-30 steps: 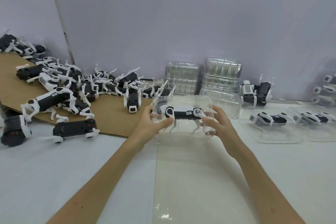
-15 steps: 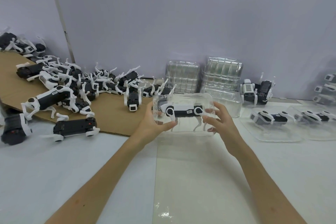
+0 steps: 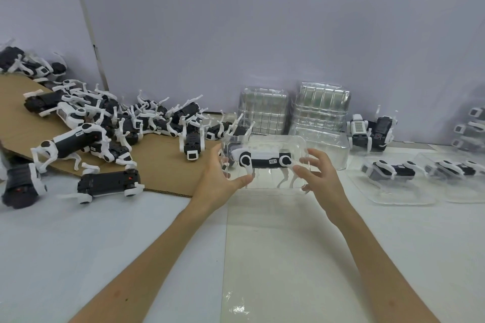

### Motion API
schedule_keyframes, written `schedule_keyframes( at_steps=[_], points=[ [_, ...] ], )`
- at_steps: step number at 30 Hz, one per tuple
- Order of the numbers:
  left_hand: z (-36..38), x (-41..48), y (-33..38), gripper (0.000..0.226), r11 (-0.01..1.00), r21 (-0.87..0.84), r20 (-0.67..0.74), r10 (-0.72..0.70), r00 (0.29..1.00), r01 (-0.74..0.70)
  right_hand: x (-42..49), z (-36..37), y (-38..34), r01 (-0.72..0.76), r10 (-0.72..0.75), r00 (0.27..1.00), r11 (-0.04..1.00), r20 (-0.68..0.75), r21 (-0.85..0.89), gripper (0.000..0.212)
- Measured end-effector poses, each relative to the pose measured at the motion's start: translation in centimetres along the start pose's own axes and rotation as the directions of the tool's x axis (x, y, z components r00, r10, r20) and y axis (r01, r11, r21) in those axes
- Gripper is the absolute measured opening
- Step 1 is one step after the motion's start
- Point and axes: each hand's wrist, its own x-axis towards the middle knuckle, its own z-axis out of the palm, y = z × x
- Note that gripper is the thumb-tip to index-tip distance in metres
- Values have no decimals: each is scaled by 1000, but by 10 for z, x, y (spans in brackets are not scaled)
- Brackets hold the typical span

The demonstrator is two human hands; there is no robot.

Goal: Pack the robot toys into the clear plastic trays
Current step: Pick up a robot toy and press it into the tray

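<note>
A clear plastic tray [image 3: 265,142] is lifted above the table in the middle, tilted toward me, with a black-and-white robot dog toy [image 3: 265,160] lying inside it. My left hand [image 3: 219,181] grips the tray's left end, thumb along the lower front edge. My right hand [image 3: 319,176] is at the tray's right end with fingers spread and loosely curved; the fingertips touch or hover at the tray wall. Two more packed trays [image 3: 401,193] lie on the table at the right.
A heap of loose robot dogs [image 3: 110,123] lies on brown cardboard [image 3: 157,162] at the left. Two stacks of empty clear trays [image 3: 319,107] stand against the back wall. More robots [image 3: 370,131] stand at the right. A clear sheet [image 3: 275,257] covers the white table in front of me.
My right hand has let go of the toy and tray end and opened its fingers. The tray has risen slightly and stays held by my left hand.
</note>
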Motion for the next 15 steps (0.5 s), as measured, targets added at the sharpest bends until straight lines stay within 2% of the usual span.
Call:
schedule_keyframes(
  at_steps=[3, 6, 8, 12, 13, 15],
  points=[
    [-2, -1, 5, 94, 994, -91, 20, -53, 998, 55, -1, 1, -1, -19, 19, 1000, 1000, 13, 19, 44],
    [-7, 0, 9, 93, 936, -267, 79, -218, 973, 231, -1, 3, -3, -33, 32, 999, 999, 37, 28, 39],
    [-10, 1, 9, 82, 905, -302, 125, -274, 954, 300, -2, 3, -3, -28, 27, 998, 999, 60, 17, 35],
    [-5, -1, 8, 76, 950, -238, 36, -201, 979, 204, -4, 4, 0, -29, 36, 995, 997, 98, -72, 30],
    [-4, -2, 9, 77, 955, -241, 4, -174, 985, 170, -6, 6, 1, 2, 6, 998, 992, 65, -126, 35],
    [-1, -3, 9, 79, 961, -249, -71, -144, 987, 122, -9, 11, 1, 158, -180, 982, 948, -56, -277, 47]
  ],
)
